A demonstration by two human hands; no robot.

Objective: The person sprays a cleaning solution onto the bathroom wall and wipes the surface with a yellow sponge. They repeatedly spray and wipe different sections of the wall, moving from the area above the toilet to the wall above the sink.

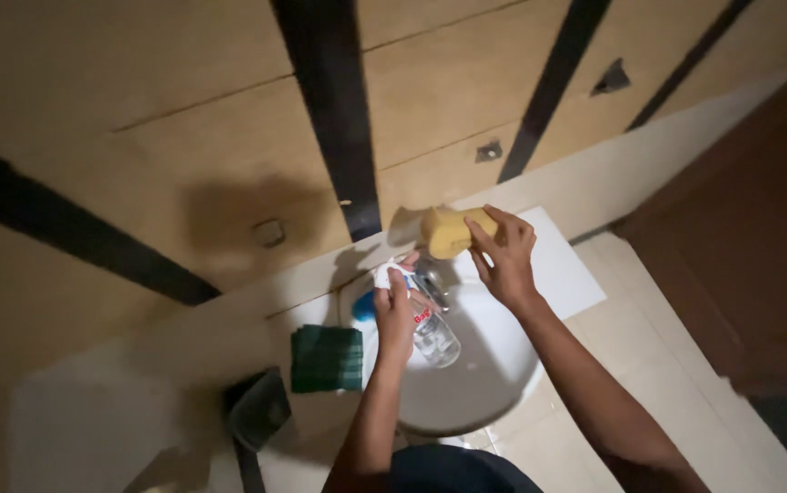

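Two hands work above a round white basin [475, 383] set in a pale counter [562, 265]: the left hand [395, 315] is wrapped around the neck of a clear spray bottle [432, 336] with a white trigger head, held tilted over the bowl, while the right hand [505, 256] pinches a yellow sponge [446, 232] between fingers and thumb just above the chrome tap [432, 278]. Beside the basin on the left lies a dark green scouring pad [326, 358], with a small blue object [362, 309] near the bottle. Behind rises a beige tiled wall [183, 100] crossed by black bands, a brown door [758, 246] stands to the right, and the floor [649, 365] is pale tile in dim light.
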